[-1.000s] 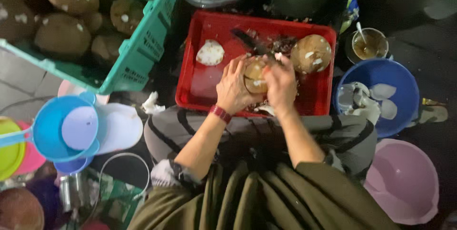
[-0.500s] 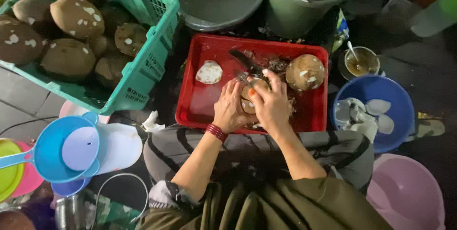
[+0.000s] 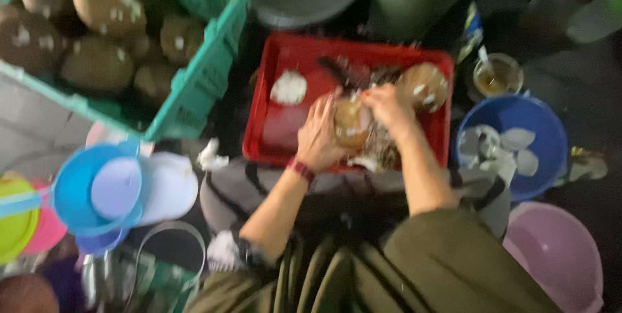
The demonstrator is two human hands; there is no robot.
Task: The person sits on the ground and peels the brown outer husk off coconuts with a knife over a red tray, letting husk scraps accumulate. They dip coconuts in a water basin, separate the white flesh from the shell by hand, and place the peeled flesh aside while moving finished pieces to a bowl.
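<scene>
Tray (image 3: 285,54) red; crate (image 3: 214,73) teal-green; coconuts (image 3: 103,5) brown, flecked white; bowl (image 3: 551,125) blue — basin (image 3: 557,255) pale pink; wristband (image 3: 301,170) dark red.

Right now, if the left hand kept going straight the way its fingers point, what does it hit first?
The left hand points up the red tray, already resting on the brown coconut held with the right hand. Past that, likely the dark debris mid-tray; the picture is blurred, so depth is unsure.

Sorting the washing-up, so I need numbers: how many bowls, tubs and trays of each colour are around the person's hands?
Red tray: 1
Green crate: 1
Blue bowl: 1
Pink bowl: 1
Light blue scoop: 1
Grey basin: 1
Total: 6
</scene>
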